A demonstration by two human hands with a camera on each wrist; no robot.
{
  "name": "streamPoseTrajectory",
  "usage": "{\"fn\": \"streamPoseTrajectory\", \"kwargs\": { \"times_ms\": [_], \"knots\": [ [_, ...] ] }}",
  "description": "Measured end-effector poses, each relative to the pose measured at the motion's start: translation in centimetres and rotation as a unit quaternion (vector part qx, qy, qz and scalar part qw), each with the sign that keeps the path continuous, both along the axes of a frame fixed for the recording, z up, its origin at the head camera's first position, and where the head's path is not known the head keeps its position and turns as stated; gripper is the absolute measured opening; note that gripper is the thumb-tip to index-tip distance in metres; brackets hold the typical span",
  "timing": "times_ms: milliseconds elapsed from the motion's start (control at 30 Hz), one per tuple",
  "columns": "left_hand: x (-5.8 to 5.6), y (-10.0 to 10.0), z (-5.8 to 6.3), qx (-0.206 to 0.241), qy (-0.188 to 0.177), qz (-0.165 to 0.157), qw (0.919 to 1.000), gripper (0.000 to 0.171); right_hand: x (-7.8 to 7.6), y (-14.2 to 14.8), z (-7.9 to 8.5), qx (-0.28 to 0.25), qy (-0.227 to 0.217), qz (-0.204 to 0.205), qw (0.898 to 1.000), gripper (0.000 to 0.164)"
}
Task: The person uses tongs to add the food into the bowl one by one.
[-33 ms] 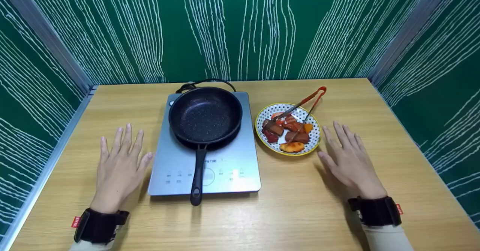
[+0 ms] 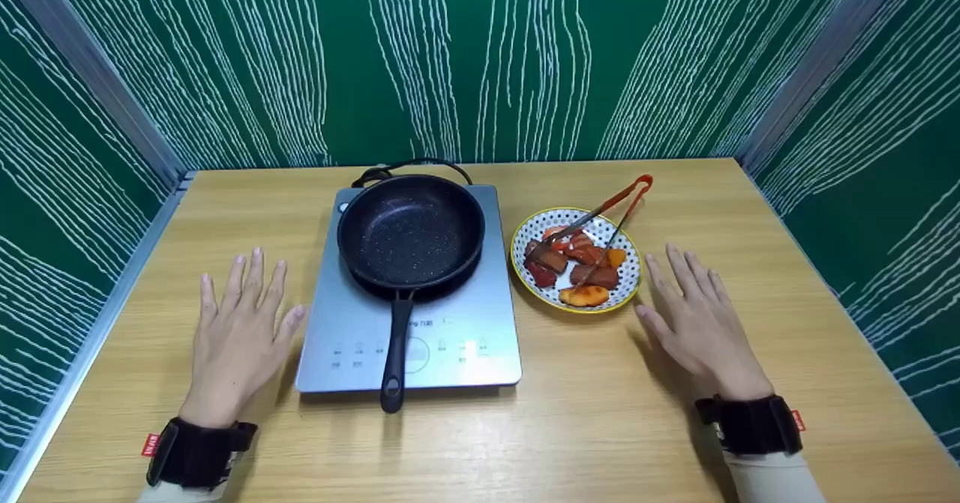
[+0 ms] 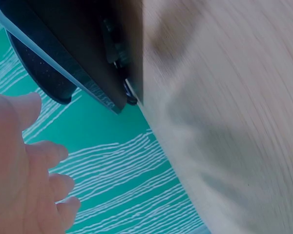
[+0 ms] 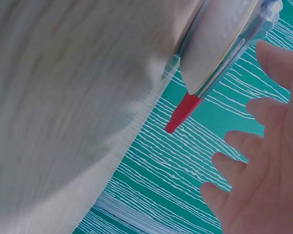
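My left hand [image 2: 237,338] is palm down with fingers spread, over the table just left of the induction cooktop [image 2: 457,353]; it holds nothing. A black speckled frying pan [image 2: 411,233] sits on the cooktop, its handle pointing toward me. On the right, my right hand [image 2: 701,323] is likewise spread, palm down, holding nothing, its fingertips near a dotted plate [image 2: 525,278] with a yellow rim. Several pieces of browned food [image 2: 592,274] lie on that plate. Metal tongs [image 2: 630,195] with red ends rest across it. The right wrist view shows the tongs' red end [image 4: 183,114] beyond the plate's side.
The wooden table [image 2: 465,458] extends in front of the cooktop and out to both sides. Behind the cooktop runs a black power cord [image 2: 431,161]. Green panels [image 2: 525,60] with white wavy lines stand at the back and both sides.
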State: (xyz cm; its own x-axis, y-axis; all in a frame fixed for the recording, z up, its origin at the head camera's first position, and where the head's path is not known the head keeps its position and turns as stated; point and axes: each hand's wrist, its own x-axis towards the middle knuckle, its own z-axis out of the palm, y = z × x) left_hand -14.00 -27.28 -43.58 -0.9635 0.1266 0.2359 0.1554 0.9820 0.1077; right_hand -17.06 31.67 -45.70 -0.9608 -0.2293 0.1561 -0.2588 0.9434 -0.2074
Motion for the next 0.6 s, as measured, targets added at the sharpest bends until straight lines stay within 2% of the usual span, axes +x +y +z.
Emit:
{"fn": "streamPoseTrajectory", "kwargs": {
  "times_ms": [367,467,600],
  "knots": [
    [0.2,-0.1,0.2,0.009,-0.01,-0.002,0.9999,0.071,0.1,0.0,0.2,-0.004,-0.003,-0.001,1.0,0.076],
    [0.2,0.4,0.7,0.026,-0.007,-0.003,0.9996,0.069,0.0,-0.1,0.7,-0.007,-0.005,0.003,1.0,0.075],
    [0.3,2.0,2.1,0.051,0.012,-0.007,0.9986,0.061,-0.2,0.0,1.8,-0.007,-0.019,0.007,1.0,0.074]
  ]
}}
